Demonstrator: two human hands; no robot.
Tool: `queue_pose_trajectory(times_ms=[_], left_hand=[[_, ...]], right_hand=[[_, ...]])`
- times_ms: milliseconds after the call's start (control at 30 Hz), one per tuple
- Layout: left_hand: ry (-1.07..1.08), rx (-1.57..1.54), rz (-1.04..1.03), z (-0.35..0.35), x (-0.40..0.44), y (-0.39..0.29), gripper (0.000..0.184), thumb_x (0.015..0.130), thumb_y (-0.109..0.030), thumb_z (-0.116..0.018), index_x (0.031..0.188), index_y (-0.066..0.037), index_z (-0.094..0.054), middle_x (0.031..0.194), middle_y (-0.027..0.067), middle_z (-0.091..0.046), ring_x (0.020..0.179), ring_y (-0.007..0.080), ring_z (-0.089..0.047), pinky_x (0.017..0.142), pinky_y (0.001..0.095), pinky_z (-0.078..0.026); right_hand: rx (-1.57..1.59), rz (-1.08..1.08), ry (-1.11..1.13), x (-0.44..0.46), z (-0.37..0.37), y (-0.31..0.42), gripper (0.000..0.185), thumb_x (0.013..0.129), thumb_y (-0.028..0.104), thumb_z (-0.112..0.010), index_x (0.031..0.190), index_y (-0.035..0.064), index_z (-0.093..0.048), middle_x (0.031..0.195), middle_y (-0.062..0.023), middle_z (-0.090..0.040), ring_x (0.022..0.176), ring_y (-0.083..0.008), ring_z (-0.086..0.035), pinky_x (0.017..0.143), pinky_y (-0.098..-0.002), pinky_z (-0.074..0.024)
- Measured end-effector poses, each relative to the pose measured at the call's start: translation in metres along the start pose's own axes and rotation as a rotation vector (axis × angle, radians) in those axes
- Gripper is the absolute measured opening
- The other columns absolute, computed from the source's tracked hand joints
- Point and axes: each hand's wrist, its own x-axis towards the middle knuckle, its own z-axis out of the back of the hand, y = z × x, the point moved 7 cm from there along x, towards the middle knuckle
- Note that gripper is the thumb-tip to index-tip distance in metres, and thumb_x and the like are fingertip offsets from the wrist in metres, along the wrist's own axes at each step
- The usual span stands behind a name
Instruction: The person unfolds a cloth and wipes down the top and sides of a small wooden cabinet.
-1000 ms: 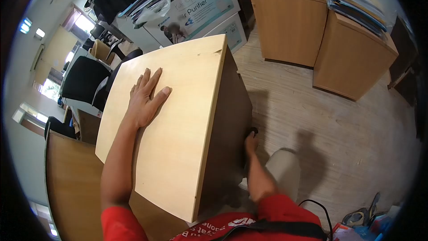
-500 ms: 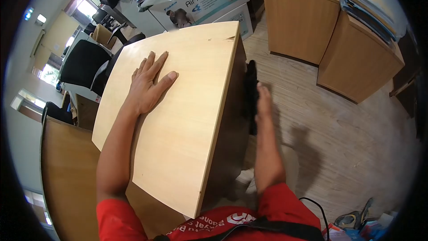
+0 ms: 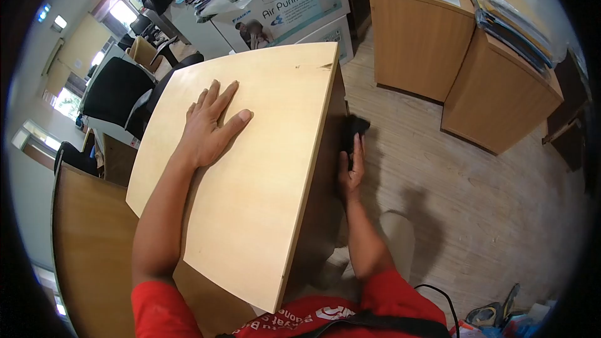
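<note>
My left hand point(image 3: 213, 128) lies flat on the pale wooden top of a cabinet point(image 3: 269, 150), fingers spread and thumb out to the side. Low at the cabinet's dark right side, my right hand point(image 3: 353, 172) holds a bunched black cloth point(image 3: 355, 126). The cloth is at or close to that side panel; the cabinet's edge hides part of the contact. A small chipped mark shows near the far right corner of the top.
Air purifier boxes point(image 3: 294, 9) with papers piled on them stand beyond the cabinet. Two wooden cabinets point(image 3: 422, 47) bearing folders are at the right. A black chair point(image 3: 116, 97) stands left. Shoes point(image 3: 491, 313) and a black cable point(image 3: 441, 293) lie on the floor.
My right hand has drawn slightly nearer and turned along the cabinet's side; the black cloth, earlier long and flat, now looks bunched. My left hand stays on the top.
</note>
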Motion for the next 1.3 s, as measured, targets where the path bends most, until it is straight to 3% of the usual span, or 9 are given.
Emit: queue_pose_trajectory(times_ms=[100, 200, 333, 467, 633, 867, 1000, 1233, 1300], left_hand=[[0.021, -0.016, -0.002, -0.001, -0.005, -0.002, 0.075, 0.094, -0.06, -0.051, 0.155, -0.018, -0.04, 0.162, 0.026, -0.025, 0.152, 0.0422, -0.018, 0.122, 0.0511, -0.014], [0.01, -0.027, -0.014, -0.003, 0.0, -0.002, 0.074, 0.094, -0.058, -0.052, 0.155, -0.017, -0.041, 0.162, 0.0264, -0.025, 0.152, 0.0428, -0.019, 0.122, 0.0506, -0.015], [0.003, -0.025, -0.013, -0.002, 0.001, 0.0, 0.07, 0.096, -0.053, -0.053, 0.155, -0.016, -0.04, 0.162, 0.027, -0.025, 0.151, 0.0436, -0.02, 0.122, 0.05, -0.015], [0.011, 0.031, 0.006, 0.0, 0.008, -0.001, 0.069, 0.097, -0.049, -0.053, 0.155, -0.014, -0.04, 0.162, 0.0277, -0.025, 0.151, 0.044, -0.021, 0.122, 0.0489, -0.015], [-0.009, -0.052, -0.039, 0.0, 0.006, -0.005, 0.068, 0.098, -0.046, -0.053, 0.154, -0.008, -0.041, 0.161, 0.0297, -0.026, 0.152, 0.0406, -0.02, 0.123, 0.0437, -0.015], [-0.025, -0.118, 0.027, -0.008, 0.012, 0.006, 0.068, 0.097, -0.048, -0.055, 0.153, -0.01, -0.043, 0.161, 0.0281, -0.026, 0.153, 0.0382, -0.018, 0.122, 0.0435, -0.017], [-0.045, -0.098, 0.017, -0.011, 0.014, 0.017, 0.075, 0.092, -0.06, -0.054, 0.152, -0.017, -0.045, 0.161, 0.0264, -0.027, 0.152, 0.0384, -0.021, 0.122, 0.0469, -0.017], [-0.065, -0.063, 0.031, -0.01, 0.02, 0.017, 0.073, 0.095, -0.059, -0.053, 0.153, -0.016, -0.044, 0.161, 0.0273, -0.027, 0.153, 0.0389, -0.02, 0.122, 0.0457, -0.018], [-0.07, -0.067, 0.019, -0.013, 0.022, 0.019, 0.074, 0.094, -0.061, -0.052, 0.153, -0.017, -0.044, 0.161, 0.0271, -0.026, 0.153, 0.0386, -0.021, 0.122, 0.0462, -0.018]], right_hand=[[0.112, 0.548, 0.098, 0.017, 0.0, 0.127, 0.045, 0.097, 0.019, -0.059, 0.139, 0.0009, -0.057, 0.153, -0.0252, -0.042, 0.139, -0.042, -0.044, 0.115, -0.0459, -0.0334], [0.026, 0.565, 0.049, 0.044, -0.008, 0.114, 0.039, 0.1, 0.02, -0.054, 0.134, 0.0017, -0.06, 0.146, -0.0232, -0.051, 0.134, -0.0385, -0.05, 0.112, -0.0434, -0.0379], [0.051, -0.643, 0.06, 0.023, -0.022, -0.178, 0.044, 0.104, 0.032, -0.049, 0.132, -0.0004, -0.06, 0.133, -0.0242, -0.061, 0.127, -0.0391, -0.055, 0.109, -0.0417, -0.0407], [-0.232, -0.621, 0.05, 0.015, -0.009, -0.23, 0.045, 0.105, 0.033, -0.049, 0.135, 0.0001, -0.059, 0.134, -0.0241, -0.061, 0.127, -0.0343, -0.056, 0.108, -0.0393, -0.0407], [0.111, -0.265, 0.018, 0.063, -0.021, -0.13, 0.048, 0.104, 0.035, -0.048, 0.13, -0.0027, -0.061, 0.125, -0.0252, -0.064, 0.12, -0.0351, -0.059, 0.104, -0.0377, -0.0426], [-0.451, -0.72, 0.086, -0.096, 0.01, -0.256, 0.045, 0.104, 0.034, -0.046, 0.117, -0.0053, -0.064, 0.114, -0.0292, -0.064, 0.11, -0.0433, -0.06, 0.096, -0.0448, -0.0449], [-0.207, -1.113, 0.093, -0.238, 0.035, -0.266, 0.045, 0.105, 0.033, -0.043, 0.124, -0.0034, -0.061, 0.121, -0.0278, -0.063, 0.116, -0.0423, -0.058, 0.1, -0.0443, -0.0436], [0.157, -0.625, 0.071, -0.038, -0.016, -0.129, 0.048, 0.107, 0.035, -0.041, 0.135, -0.0005, -0.057, 0.129, -0.0258, -0.061, 0.123, -0.0417, -0.056, 0.103, -0.0444, -0.0423], [0.04, -0.663, 0.078, -0.065, -0.007, -0.159, 0.049, 0.107, 0.036, -0.041, 0.135, -0.0007, -0.058, 0.129, -0.0259, -0.062, 0.123, -0.0419, -0.056, 0.103, -0.0447, -0.0425]])
